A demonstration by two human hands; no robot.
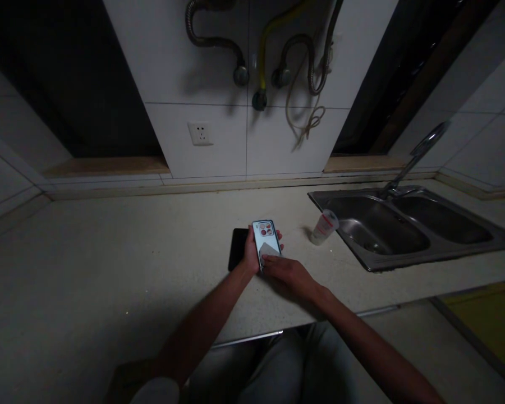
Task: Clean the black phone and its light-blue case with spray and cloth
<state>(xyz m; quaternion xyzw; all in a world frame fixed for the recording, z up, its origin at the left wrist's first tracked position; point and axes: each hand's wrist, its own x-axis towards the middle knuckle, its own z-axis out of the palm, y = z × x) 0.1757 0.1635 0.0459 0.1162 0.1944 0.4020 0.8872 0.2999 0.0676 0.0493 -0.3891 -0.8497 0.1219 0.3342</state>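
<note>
My left hand (pixel 251 253) is wrapped round a pale blue smartphone (pixel 266 238), its fingertips showing past the phone's right edge. The phone's back, with a square camera block at the top, faces up. In my right hand (pixel 287 271) is a small greyish-white cloth or wipe (pixel 270 250), pinched and pressed against the lower part of the phone's back. A flat black object (pixel 237 249), perhaps another phone or a tablet, lies on the counter just left of the phone, partly hidden by my left hand.
A clear plastic cup (pixel 324 226) with red print stands tilted-looking on the pale counter (pixel 109 241), to the right. Beyond it is a steel double sink (pixel 368 264) with a tap (pixel 418 154). Pipes and a socket (pixel 200 134) are on the tiled wall behind.
</note>
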